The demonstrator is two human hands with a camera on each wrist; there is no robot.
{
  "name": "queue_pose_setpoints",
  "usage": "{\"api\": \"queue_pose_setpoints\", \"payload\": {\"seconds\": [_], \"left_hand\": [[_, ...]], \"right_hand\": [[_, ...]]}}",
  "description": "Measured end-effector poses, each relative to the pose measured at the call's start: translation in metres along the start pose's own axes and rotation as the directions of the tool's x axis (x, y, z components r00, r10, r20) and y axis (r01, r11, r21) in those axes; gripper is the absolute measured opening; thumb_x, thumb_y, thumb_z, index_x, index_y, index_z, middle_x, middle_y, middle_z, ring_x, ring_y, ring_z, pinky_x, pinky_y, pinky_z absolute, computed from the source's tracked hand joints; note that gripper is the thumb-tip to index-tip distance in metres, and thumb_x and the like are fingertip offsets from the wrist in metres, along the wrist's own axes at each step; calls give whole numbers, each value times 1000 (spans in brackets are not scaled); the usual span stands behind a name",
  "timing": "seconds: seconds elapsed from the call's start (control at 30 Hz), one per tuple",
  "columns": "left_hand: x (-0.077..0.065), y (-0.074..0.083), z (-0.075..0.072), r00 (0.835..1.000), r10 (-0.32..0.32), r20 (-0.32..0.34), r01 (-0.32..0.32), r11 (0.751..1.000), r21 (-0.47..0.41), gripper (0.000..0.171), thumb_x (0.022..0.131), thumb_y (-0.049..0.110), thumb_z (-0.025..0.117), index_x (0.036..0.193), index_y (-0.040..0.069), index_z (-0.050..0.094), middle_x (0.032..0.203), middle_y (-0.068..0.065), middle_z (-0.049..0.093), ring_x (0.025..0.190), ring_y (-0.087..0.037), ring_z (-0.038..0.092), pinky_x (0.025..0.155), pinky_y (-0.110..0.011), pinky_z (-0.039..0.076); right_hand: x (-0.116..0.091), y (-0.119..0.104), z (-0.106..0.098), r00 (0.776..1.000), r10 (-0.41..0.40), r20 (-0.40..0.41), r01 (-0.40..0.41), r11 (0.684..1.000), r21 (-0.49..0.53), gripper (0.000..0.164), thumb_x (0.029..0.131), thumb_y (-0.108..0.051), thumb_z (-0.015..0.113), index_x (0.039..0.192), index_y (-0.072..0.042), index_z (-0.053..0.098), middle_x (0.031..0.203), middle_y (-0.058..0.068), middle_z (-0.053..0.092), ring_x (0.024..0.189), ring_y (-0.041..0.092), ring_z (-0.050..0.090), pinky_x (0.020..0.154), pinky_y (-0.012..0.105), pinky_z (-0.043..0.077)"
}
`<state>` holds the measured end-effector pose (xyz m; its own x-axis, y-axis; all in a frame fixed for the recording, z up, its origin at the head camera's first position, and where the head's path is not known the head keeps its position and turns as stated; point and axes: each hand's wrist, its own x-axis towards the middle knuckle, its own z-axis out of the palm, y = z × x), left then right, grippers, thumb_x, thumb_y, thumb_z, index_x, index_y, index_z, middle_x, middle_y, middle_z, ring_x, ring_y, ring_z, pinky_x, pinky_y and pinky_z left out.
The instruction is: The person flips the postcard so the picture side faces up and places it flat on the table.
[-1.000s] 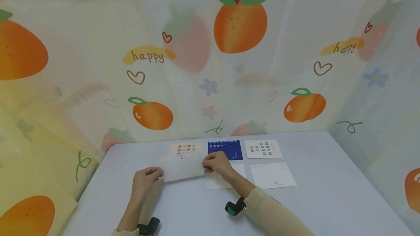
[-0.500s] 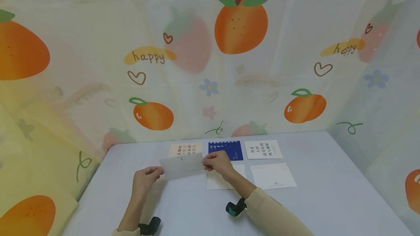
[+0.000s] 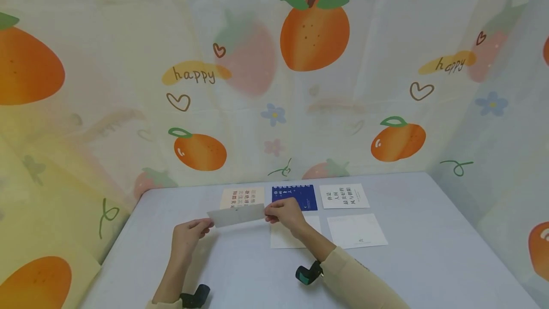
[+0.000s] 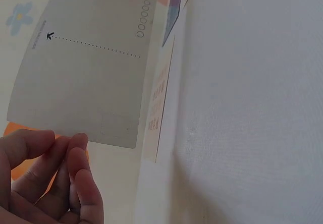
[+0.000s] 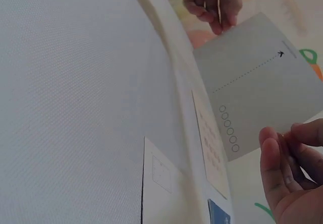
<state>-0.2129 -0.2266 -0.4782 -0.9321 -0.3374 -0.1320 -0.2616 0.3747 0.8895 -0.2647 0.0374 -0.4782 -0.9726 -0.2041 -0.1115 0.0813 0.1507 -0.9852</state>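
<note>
A postcard (image 3: 238,216) is held above the table between both hands, seen nearly edge-on in the head view. My left hand (image 3: 188,238) pinches its left end; my right hand (image 3: 286,213) pinches the right end between thumb and fingers. In the left wrist view the postcard (image 4: 91,72) shows its back, with a dotted line, a row of circles and a faint stamp box. The right wrist view shows the same postcard (image 5: 257,77) slanting between the two hands. Behind it lies a cream postcard (image 3: 242,196) with brown characters, its near part hidden.
A blue postcard (image 3: 306,199) and a white one with black characters (image 3: 344,196) continue the far row. Nearer lie two pale postcards, one (image 3: 296,238) partly covered by my right hand, the other (image 3: 357,229) further right. A fruit-print curtain (image 3: 317,118) stands behind the table.
The postcard has tilted between the hands, its near edge rising, so it looks narrower and more of the cream postcard shows. Both hands have stayed in nearly the same place.
</note>
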Motion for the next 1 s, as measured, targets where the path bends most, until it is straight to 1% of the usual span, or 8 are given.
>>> {"api": "queue_pose_setpoints", "payload": {"seconds": [0.17,0.33,0.5,0.63,0.73,0.8,0.93,1.0], "left_hand": [[0,2,-2,1000,-27,14,27,998,-64,32,97,21,57,110,-6,70,98,-11,76,83,-10,66,72,-17,53],[1,2,-2,999,-45,27,47,993,-104,33,97,21,57,112,-6,69,95,-9,76,85,-13,67,69,-14,52],[3,-1,-4,997,-53,50,59,990,-125,33,97,20,56,113,-7,68,95,-8,76,92,-21,68,70,-15,53],[5,-3,-4,995,-66,70,75,987,-139,33,97,19,56,115,-6,67,92,-4,76,92,-21,68,71,-16,53],[6,-4,-4,993,-80,88,92,984,-152,34,97,19,56,117,-6,66,90,-2,76,90,-19,68,75,-20,55],[7,-6,-4,992,-88,93,102,982,-159,36,96,22,59,117,-6,66,90,-2,76,88,-18,68,75,-20,55],[11,-11,-1,991,-114,75,125,980,-155,38,93,28,64,115,-3,68,89,-2,75,84,-14,66,68,-13,51],[12,-12,0,991,-117,68,126,981,-146,40,92,30,66,115,-3,68,91,-5,75,82,-12,65,67,-12,50]], "right_hand": [[0,1,0,1000,-9,6,9,1000,22,17,91,-8,64,97,5,73,85,15,74,70,12,70,72,29,59],[0,2,1,1000,-5,10,4,998,70,20,92,-10,64,98,7,72,85,15,74,66,10,68,69,27,59],[1,3,3,1000,-10,9,9,995,95,23,91,-12,66,99,10,71,85,17,74,64,9,68,66,24,58],[0,4,3,1000,-9,-1,9,996,92,23,90,-10,66,100,11,70,86,20,73,64,10,68,66,25,58],[-5,-1,2,1000,-6,-5,6,996,92,22,89,-6,65,100,13,69,91,25,72,65,11,69,69,29,59],[-5,0,2,1000,-6,-4,6,996,92,21,89,-5,65,100,12,69,88,24,73,65,11,68,69,29,59],[0,9,4,1000,-11,2,11,995,99,18,88,-5,66,97,11,71,82,17,74,64,10,68,67,27,59],[0,9,4,1000,-6,0,6,996,94,16,88,-4,66,95,9,72,81,15,74,65,11,68,67,27,59]]}}
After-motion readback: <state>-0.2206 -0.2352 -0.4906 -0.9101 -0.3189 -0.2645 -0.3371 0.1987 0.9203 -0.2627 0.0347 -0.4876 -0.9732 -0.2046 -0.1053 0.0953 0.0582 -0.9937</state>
